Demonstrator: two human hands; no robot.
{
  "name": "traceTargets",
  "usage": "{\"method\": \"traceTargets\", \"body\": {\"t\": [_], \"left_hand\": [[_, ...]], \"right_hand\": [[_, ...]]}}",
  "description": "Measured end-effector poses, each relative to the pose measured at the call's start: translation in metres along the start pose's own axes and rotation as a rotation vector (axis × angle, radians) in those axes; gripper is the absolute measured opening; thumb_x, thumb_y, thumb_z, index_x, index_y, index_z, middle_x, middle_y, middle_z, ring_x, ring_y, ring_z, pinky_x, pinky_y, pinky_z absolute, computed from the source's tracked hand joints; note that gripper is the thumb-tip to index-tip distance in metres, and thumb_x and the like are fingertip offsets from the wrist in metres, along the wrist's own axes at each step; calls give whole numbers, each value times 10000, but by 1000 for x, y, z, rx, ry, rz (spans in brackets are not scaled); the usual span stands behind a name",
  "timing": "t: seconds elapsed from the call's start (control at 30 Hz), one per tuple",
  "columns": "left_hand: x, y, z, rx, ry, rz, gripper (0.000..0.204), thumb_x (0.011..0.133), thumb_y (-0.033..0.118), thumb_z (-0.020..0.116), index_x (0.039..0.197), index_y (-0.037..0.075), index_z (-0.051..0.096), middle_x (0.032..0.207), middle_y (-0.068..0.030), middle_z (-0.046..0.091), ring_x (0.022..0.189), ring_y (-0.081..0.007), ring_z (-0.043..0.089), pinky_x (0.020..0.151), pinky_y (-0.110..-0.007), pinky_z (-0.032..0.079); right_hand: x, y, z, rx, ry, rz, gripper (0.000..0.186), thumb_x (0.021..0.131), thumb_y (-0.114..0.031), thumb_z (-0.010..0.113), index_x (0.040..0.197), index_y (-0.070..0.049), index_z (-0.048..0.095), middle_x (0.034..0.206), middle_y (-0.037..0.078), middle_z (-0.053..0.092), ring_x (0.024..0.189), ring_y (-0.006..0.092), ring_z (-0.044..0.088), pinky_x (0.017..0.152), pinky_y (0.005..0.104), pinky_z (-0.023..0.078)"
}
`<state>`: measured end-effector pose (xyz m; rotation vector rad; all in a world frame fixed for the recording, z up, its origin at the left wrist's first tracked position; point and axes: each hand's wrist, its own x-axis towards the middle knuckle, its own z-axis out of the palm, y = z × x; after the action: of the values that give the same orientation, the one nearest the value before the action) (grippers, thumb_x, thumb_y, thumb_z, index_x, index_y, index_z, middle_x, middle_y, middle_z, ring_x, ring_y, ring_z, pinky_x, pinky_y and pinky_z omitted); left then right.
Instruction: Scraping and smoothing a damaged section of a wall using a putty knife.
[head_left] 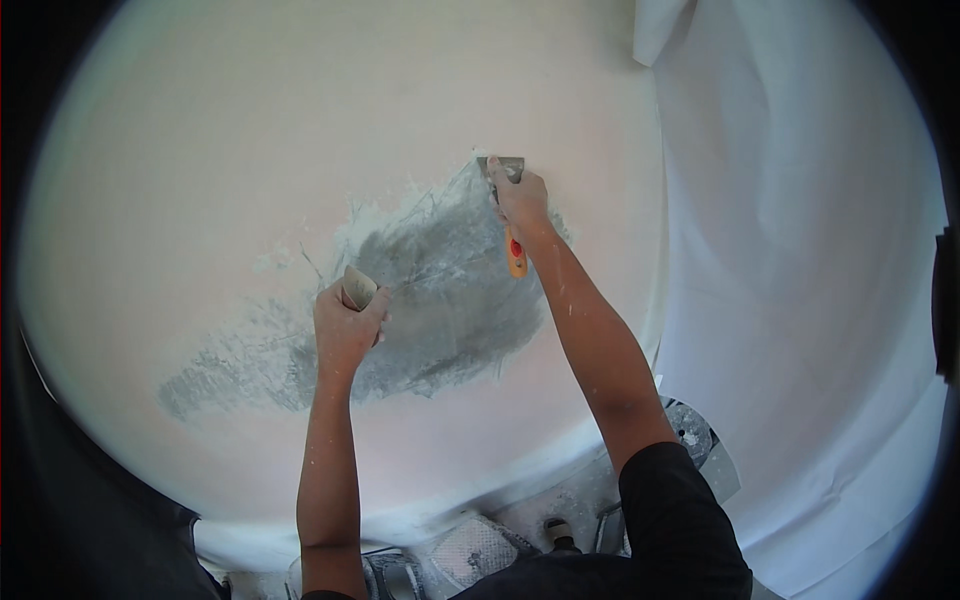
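My right hand (522,203) is closed round a putty knife (517,255) with an orange handle, its thumb and fingers up near the blade. The wide metal blade (513,165) lies at the top edge of a scraped grey patch (455,290) on a pale wall (250,130). Lower and to the left, my left hand (345,328) grips a flat, pale, blade-like piece (358,288); its lower part is hidden in the fingers, so its exact kind is unclear. White dust and smears speckle both hands and the patch's ragged border.
A white sheet (770,200) hangs in folds along the right side. At the wall's foot, dusty items stand on the floor, among them a round grey object (690,425) and a whitish mesh-patterned piece (472,552). A shoe (560,530) shows near the bottom.
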<state>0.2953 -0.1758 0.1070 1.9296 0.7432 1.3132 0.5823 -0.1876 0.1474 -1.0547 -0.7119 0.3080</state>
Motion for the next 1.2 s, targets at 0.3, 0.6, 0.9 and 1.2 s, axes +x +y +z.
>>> {"method": "traceTargets", "body": {"t": [0.3, 0.6, 0.9, 1.2], "left_hand": [[13, -3, -17, 8, 69, -13, 176, 872, 119, 714, 799, -23, 638, 597, -62, 638, 418, -103, 554, 385, -251, 404], [22, -6, -14, -18, 62, 7, 148, 869, 100, 706, 816, -25, 646, 596, -62, 637, 418, -103, 552, 380, -252, 395], [27, -3, -7, -79, 57, 45, 161, 871, 110, 707, 804, -22, 644, 596, -50, 633, 418, -102, 550, 390, -256, 405], [12, 3, 12, -58, 51, 16, 130, 891, 109, 696, 842, -4, 654, 606, -48, 634, 422, -86, 537, 386, -239, 382]], "right_hand": [[18, -5, -7, -129, -14, -102, 456, 911, -436, 721, 763, -19, 613, 599, 55, 590, 456, 144, 550, 420, 304, 435], [15, -11, 0, -192, -1, -156, 442, 938, -413, 708, 745, -35, 586, 578, 25, 523, 440, 121, 478, 399, 290, 365], [14, -8, 5, -187, 24, -167, 454, 938, -425, 700, 728, -36, 591, 569, 30, 527, 429, 137, 475, 399, 308, 375], [10, -99, 6, -66, -88, -219, 472, 947, -450, 685, 758, -28, 590, 577, 13, 504, 444, 116, 462, 413, 286, 371]]}}
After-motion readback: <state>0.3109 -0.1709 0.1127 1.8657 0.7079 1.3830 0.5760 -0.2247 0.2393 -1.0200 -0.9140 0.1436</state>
